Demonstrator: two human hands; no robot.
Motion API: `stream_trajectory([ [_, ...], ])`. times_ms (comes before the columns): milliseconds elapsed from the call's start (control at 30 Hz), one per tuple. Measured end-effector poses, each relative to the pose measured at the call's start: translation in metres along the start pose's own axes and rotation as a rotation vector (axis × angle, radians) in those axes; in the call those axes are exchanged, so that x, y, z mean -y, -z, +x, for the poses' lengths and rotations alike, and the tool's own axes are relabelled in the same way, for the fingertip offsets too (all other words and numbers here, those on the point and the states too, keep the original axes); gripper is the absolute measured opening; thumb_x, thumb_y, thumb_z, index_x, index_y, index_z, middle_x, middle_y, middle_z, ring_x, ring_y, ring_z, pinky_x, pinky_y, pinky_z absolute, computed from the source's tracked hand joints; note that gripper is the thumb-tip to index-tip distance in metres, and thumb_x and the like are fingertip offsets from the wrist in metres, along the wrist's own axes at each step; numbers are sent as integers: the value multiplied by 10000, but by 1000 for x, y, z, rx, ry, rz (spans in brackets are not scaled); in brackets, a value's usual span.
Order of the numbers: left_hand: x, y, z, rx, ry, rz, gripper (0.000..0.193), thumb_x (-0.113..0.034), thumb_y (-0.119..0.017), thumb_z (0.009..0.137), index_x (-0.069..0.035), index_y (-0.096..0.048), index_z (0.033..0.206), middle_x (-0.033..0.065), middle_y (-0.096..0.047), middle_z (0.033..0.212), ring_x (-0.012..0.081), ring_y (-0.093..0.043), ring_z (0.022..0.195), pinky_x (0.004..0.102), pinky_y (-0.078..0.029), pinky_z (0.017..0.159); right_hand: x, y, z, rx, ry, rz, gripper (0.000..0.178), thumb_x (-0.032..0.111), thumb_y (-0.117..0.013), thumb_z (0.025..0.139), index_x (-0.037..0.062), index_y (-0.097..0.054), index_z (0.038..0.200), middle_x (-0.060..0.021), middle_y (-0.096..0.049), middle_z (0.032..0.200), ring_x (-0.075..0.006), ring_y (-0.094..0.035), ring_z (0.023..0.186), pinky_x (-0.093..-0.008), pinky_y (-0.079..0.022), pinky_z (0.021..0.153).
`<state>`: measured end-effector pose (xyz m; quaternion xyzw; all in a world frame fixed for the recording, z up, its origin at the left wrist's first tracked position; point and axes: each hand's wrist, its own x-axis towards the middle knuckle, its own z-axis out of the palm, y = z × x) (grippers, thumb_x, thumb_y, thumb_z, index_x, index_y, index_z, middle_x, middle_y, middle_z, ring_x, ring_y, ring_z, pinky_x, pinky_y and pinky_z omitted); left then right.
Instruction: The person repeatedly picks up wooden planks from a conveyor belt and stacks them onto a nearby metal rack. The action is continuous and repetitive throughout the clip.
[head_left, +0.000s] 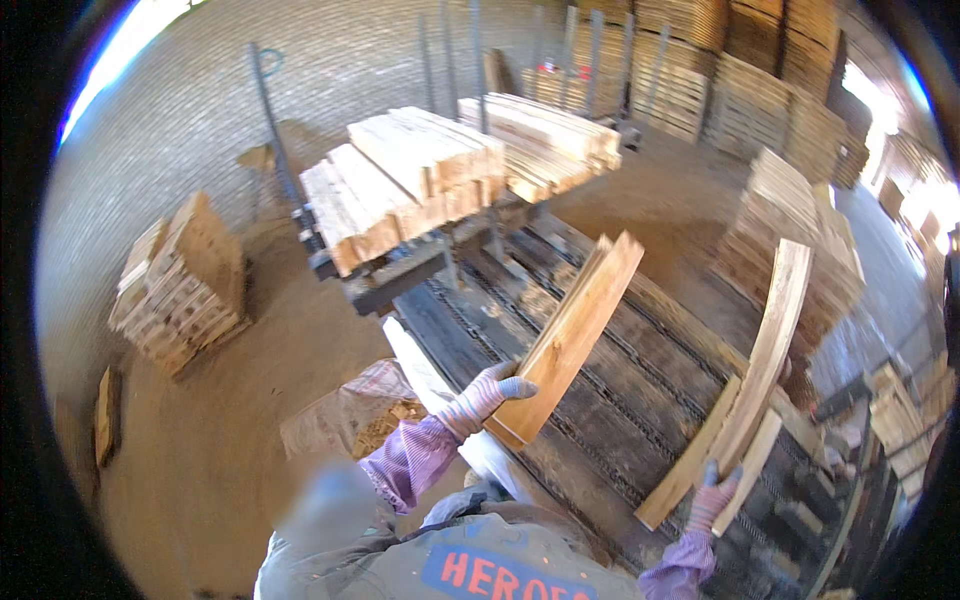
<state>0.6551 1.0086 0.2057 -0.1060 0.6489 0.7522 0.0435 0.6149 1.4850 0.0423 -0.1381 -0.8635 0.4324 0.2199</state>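
Observation:
My left hand (486,400), in a striped knit glove with blue fingertips, is closed around the near end of a small stack of wooden boards (582,345). The stack is tilted above a dark chain conveyor (640,400). At the right, my gloved right hand (712,498) grips the near end of a long wooden board (768,345), its thumb and fingers at that end. Two shorter boards flank the long one: a flat board (688,462) on its left and a narrow board (750,472) on its right, close to my fingers.
Beyond the conveyor, stacked planks (400,180) rest on a metal rack with upright posts (272,140). A board pile (180,285) stands on the floor at left, another pile (790,230) at right. A sack with wood scraps (385,425) lies near my left forearm. Tall stacks (670,90) line the back.

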Motion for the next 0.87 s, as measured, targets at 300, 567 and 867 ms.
stream_trajectory([
  [300,-152,93,-53,-655,-857,370,824,-202,-916,743,74,-485,1389,138,-609,1261,205,-562,1191,341,-467,1031,20,-13,1,218,12,159,459,184,-714,962,-44,-557,1328,-155,-675,1164,-234,-629,1035,-356,-515,928],
  [567,-205,123,-94,-810,-916,345,558,-109,-860,795,27,-558,1244,3,-588,1061,110,-542,955,256,-483,835,172,-60,55,326,260,475,503,161,-696,941,-42,-543,1376,-156,-676,1208,-255,-650,1095,-355,-509,962],
  [867,-208,156,-97,-672,-962,363,857,-113,-735,804,59,-345,1548,136,-518,1465,224,-508,1358,355,-382,1151,471,-265,201,347,739,134,648,300,-754,916,122,-491,1480,-215,-668,1331,-335,-670,1201,-457,-511,1016],
])
